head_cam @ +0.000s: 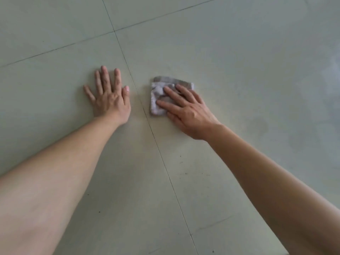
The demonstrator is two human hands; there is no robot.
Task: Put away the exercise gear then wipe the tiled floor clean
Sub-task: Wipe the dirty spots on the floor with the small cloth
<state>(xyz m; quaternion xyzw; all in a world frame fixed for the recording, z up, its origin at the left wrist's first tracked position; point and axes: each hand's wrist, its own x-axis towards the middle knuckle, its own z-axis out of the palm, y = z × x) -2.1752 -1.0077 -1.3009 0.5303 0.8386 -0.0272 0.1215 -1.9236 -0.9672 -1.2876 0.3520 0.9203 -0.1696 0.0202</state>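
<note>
Right hand (pixel 187 111) flat on cloth (pixel 156 92); left hand (pixel 108 100) (fingers spread) on floor (pixel 239 61)

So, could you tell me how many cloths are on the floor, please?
1. The cloth lies folded on the tiled floor, just right of a grout line, pressed under the right hand's straight fingers. Another could lie outside the view.

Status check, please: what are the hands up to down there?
Left hand flat on tiled floor. Right hand pressing cloth down. Dark specks nearer the camera.
</note>
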